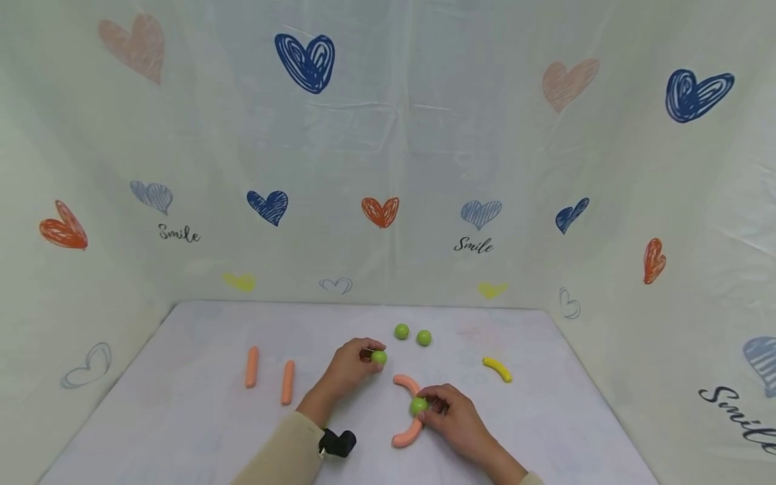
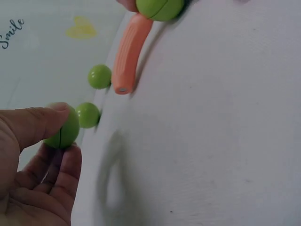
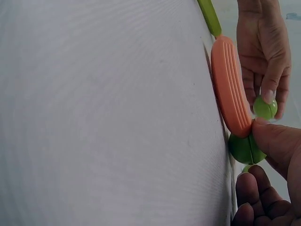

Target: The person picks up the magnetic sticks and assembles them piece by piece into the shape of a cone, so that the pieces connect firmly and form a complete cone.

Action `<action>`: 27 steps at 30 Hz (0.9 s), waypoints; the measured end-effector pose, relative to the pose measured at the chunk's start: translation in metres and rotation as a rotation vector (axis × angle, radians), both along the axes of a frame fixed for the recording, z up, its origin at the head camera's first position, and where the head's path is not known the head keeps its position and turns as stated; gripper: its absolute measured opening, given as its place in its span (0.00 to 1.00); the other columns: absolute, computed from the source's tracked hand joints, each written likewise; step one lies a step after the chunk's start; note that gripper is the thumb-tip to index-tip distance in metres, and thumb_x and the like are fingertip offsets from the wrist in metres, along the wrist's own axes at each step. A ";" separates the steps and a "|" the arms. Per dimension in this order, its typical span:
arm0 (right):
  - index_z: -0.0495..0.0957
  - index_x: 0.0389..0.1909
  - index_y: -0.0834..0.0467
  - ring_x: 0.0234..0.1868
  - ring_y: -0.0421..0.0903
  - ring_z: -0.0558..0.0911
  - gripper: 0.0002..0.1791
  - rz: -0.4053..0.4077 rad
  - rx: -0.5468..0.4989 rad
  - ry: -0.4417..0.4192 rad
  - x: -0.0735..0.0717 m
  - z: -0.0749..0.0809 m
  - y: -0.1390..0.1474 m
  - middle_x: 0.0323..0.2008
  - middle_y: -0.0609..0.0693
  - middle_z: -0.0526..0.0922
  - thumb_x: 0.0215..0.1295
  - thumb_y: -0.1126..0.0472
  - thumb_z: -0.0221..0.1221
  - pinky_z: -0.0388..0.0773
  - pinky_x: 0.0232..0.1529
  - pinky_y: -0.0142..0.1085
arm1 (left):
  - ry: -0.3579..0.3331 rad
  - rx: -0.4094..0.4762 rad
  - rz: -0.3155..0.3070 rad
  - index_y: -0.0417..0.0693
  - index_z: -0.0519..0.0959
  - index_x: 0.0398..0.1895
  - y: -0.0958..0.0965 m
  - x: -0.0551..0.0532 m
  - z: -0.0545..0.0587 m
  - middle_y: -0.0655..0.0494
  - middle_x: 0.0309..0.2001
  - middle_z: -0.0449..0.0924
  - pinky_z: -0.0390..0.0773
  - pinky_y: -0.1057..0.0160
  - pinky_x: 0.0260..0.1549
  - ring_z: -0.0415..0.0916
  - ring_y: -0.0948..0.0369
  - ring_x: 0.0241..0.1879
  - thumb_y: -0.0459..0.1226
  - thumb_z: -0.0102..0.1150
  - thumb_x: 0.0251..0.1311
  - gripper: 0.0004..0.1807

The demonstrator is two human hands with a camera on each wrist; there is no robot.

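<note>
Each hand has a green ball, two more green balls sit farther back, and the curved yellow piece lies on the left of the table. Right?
Wrong side: the head view shows the curved yellow piece on the right of the table. The rest stands: the left hand holds a green ball, the right hand holds another green ball, and two more green balls sit farther back.

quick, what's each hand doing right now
Left hand: pinching a glossy green ball.
Right hand: pinching a second glossy green ball touching a curved orange piece.
</note>
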State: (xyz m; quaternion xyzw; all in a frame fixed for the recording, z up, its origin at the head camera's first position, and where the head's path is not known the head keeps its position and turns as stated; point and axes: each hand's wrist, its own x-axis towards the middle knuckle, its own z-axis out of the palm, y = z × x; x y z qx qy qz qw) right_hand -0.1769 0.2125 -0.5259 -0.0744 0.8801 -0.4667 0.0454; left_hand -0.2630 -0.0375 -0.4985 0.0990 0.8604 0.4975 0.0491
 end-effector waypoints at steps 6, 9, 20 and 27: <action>0.86 0.52 0.51 0.35 0.37 0.77 0.18 -0.012 -0.011 0.019 0.000 -0.002 0.002 0.39 0.46 0.79 0.61 0.56 0.75 0.75 0.35 0.29 | 0.023 -0.026 -0.070 0.47 0.86 0.53 0.002 0.006 -0.010 0.53 0.49 0.85 0.83 0.55 0.49 0.78 0.59 0.46 0.29 0.72 0.62 0.17; 0.86 0.51 0.52 0.35 0.36 0.77 0.18 -0.016 -0.025 0.036 0.000 -0.002 0.002 0.39 0.46 0.80 0.60 0.57 0.76 0.76 0.35 0.29 | 0.014 -0.026 -0.081 0.47 0.85 0.54 0.004 0.008 -0.012 0.53 0.50 0.85 0.82 0.55 0.49 0.78 0.59 0.46 0.30 0.72 0.62 0.17; 0.84 0.51 0.55 0.36 0.36 0.76 0.18 -0.023 -0.056 0.008 0.001 -0.001 0.003 0.40 0.46 0.81 0.61 0.58 0.75 0.74 0.36 0.29 | 0.027 -0.079 -0.115 0.48 0.85 0.53 0.014 0.015 -0.015 0.55 0.49 0.84 0.82 0.55 0.49 0.78 0.60 0.46 0.28 0.71 0.62 0.17; 0.84 0.50 0.55 0.35 0.37 0.75 0.18 -0.023 -0.069 0.014 0.000 -0.003 0.002 0.38 0.47 0.79 0.60 0.58 0.76 0.73 0.35 0.29 | 0.039 -0.094 -0.131 0.48 0.85 0.53 0.019 0.018 -0.013 0.56 0.48 0.83 0.82 0.56 0.49 0.77 0.60 0.46 0.28 0.71 0.62 0.17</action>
